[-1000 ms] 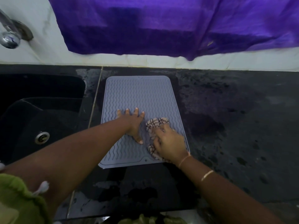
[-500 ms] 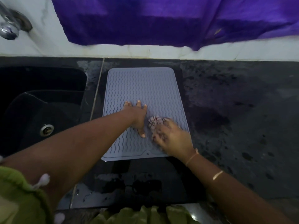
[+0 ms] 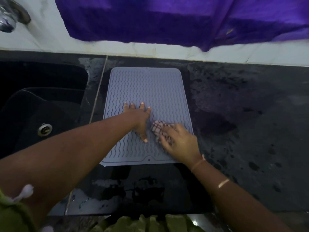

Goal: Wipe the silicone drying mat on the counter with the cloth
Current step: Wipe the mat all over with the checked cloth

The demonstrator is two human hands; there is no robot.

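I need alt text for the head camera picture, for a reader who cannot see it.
A person's right hand presses a checked cloth on a grey silicone drying mat, while the left hand lies flat on the mat. The mat lies on a dark wet counter, beside a black sink.

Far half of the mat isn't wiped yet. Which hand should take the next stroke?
Right. The right hand already presses the checked cloth onto the silicone drying mat; the left hand lies flat, fingers spread, probably pinning the mat.

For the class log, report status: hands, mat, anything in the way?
Left hand flat, pinning grey ribbed silicone drying mat. Right hand pressing checked cloth on mat's near right part. Nothing in the way.
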